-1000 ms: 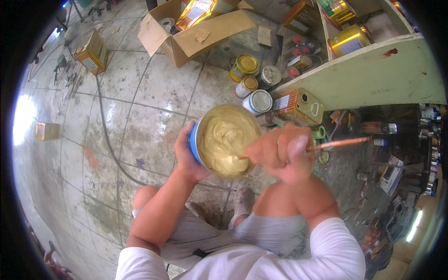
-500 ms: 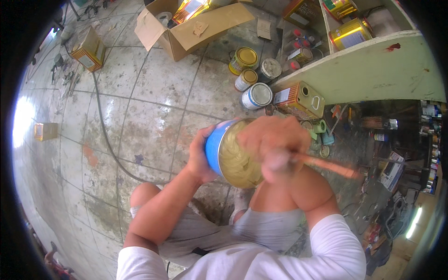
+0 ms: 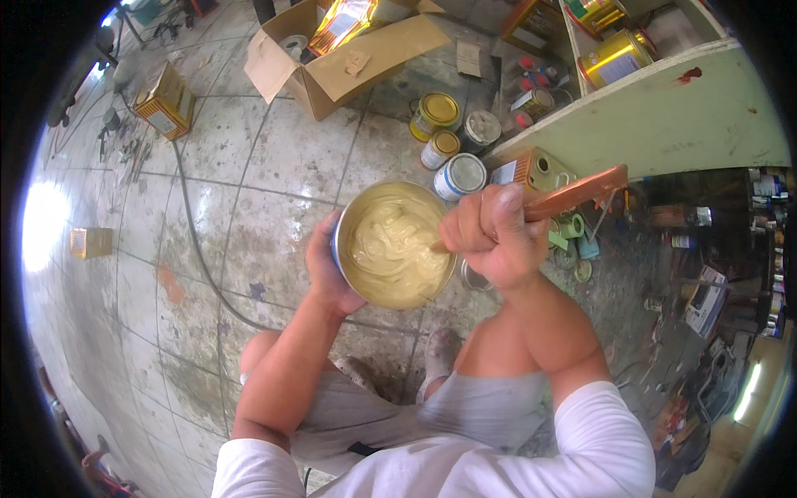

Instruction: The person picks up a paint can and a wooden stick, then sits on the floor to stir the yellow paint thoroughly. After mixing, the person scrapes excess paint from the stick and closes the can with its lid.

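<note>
Above floor tiles (image 3: 278, 217), hands (image 3: 325, 270) (image 3: 500, 236) grip can (image 3: 388, 299) (left, cupped) and stick (image 3: 581, 193) (right, fisted).

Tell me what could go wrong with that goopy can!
The can might slip, since only the left hand seems to hold it. The creamy paste could slop out if the stick pushes too hard. The right hand is close to the paste, so its fingers may get smeared.

Fingers (image 3: 469, 224) around stick (image 3: 581, 192), tin (image 3: 402, 302), cream paste (image 3: 386, 245)
</note>
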